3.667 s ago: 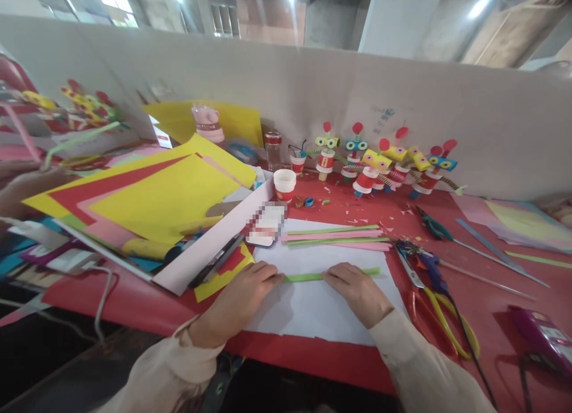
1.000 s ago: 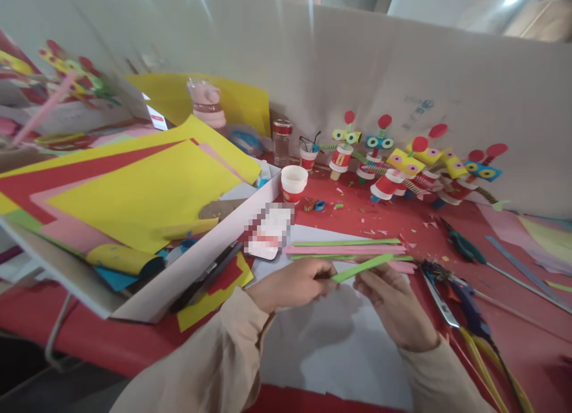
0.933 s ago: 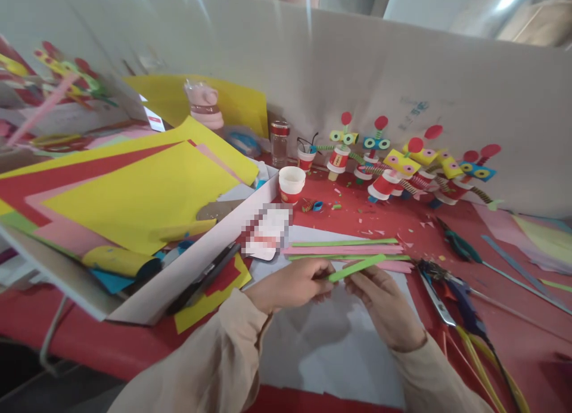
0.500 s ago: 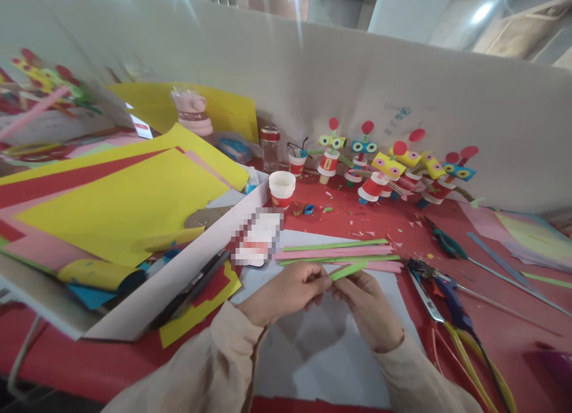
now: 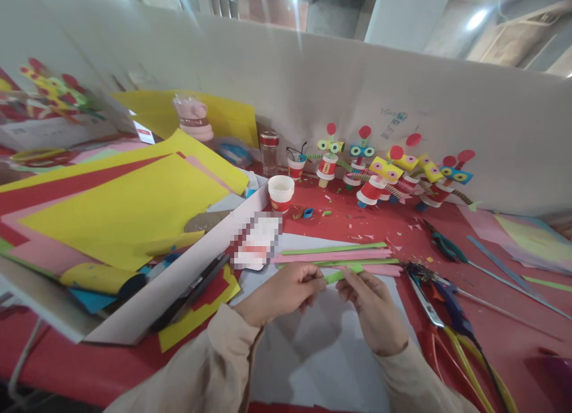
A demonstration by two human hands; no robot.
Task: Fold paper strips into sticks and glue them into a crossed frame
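A light green paper strip [image 5: 334, 277] stretches between my two hands, above a grey-white sheet [image 5: 322, 347] on the red table. The fingers of my left hand [image 5: 292, 291] pinch its left end. On the other side, my right hand [image 5: 369, 300] grips the strip's right part between thumb and fingers. Just beyond my hands lie several loose green and pink paper strips [image 5: 335, 255], roughly side by side on the sheet's far part. My curled fingers hide both ends of the held strip.
To the left, a white box [image 5: 179, 276] holds coloured paper sheets. Paper cups [image 5: 281, 192] and a phone [image 5: 258, 243] stand or lie ahead. Several paper-cup figures [image 5: 375, 186] line the back wall. Scissors [image 5: 426, 300], a glue gun [image 5: 451, 306] and pliers [image 5: 447, 246] lie rightward.
My hands have moved slightly apart, and more of the green strip shows between them. My right hand's thumb and fingers have shifted along it. The view has tilted slightly.
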